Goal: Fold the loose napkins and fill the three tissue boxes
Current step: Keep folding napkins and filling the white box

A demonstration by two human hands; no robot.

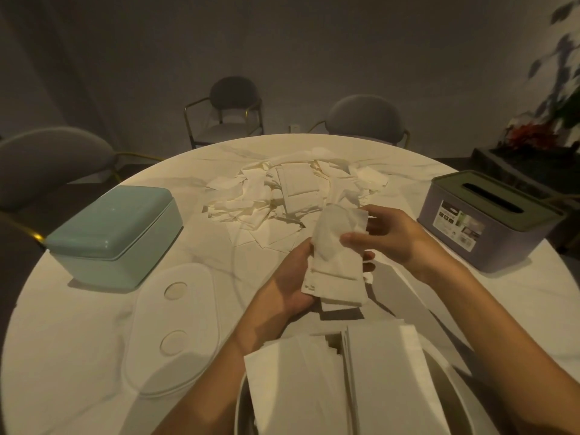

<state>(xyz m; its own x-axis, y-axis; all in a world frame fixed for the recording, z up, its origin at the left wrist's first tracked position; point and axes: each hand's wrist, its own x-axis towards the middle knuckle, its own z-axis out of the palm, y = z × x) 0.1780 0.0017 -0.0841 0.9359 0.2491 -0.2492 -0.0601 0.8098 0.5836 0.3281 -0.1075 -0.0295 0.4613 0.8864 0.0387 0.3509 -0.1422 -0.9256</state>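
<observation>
Hidden or unclear: the white box (439, 365) nearest the camera was cut off by the bottom edge and mostly covered by folded stacks (370, 381); only a curve of its rim showed. The label on the purple box (489, 227) was too small to read. The room was dim, and the upper part of the held napkin was blurred.
Left hand (292, 284): palm up beneath a bundle of folded napkins (335, 277), fingers curled round its underside, fingertips showing at the bundle's right edge.
Right hand (389, 233): thumb and fingers pinched the upper end of the top napkin of that bundle.
Loose napkins (292, 196): heaped on the round white surface (78, 324), just beyond both hands.
Teal box (116, 237): lid closed, well to the left of the hands.
Purple box: slotted lid on, to the right of the right hand.
White lid (172, 334): flat on the surface, left of the left forearm, between the teal box and the near edge.
</observation>
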